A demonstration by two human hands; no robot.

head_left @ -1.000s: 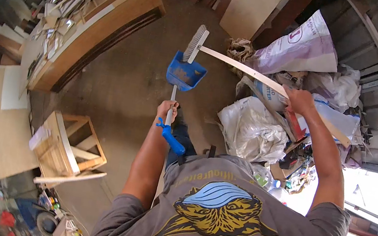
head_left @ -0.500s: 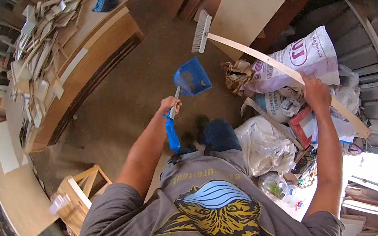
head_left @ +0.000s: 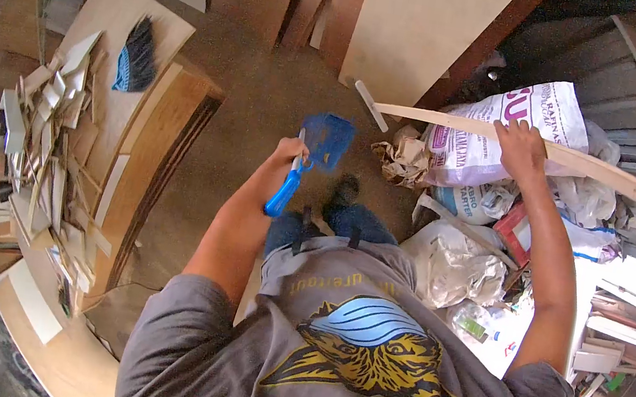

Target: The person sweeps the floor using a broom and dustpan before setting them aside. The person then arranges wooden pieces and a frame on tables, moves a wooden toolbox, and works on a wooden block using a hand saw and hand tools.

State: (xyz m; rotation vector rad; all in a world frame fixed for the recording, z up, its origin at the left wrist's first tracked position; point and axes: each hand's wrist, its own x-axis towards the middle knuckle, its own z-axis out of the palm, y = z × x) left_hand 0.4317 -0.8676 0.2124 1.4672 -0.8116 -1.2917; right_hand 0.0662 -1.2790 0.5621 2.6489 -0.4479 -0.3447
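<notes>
My left hand (head_left: 290, 152) is closed round the pale handle of a blue dustpan (head_left: 329, 140), below its pan; the handle's blue grip (head_left: 282, 193) hangs under the hand. The pan is slightly blurred and has some debris on it. My right hand (head_left: 520, 150) grips the long wooden handle of a broom (head_left: 447, 121), which lies nearly level across the view. The broom's head (head_left: 371, 105) is to the right of the dustpan and a little above it, apart from it. Its bristles cannot be made out.
White sacks (head_left: 475, 149), crumpled brown paper (head_left: 405, 161) and plastic bags (head_left: 461, 267) are piled at the right. Wood scraps (head_left: 51, 148) and a black brush head (head_left: 138, 58) lie on a bench (head_left: 160, 115) at the left. Boards (head_left: 411, 30) lean at the back.
The broom head has moved right and down, away from the dustpan, and its handle is now nearly level. The view has shifted, showing more of the left bench. Both hands keep their holds.
</notes>
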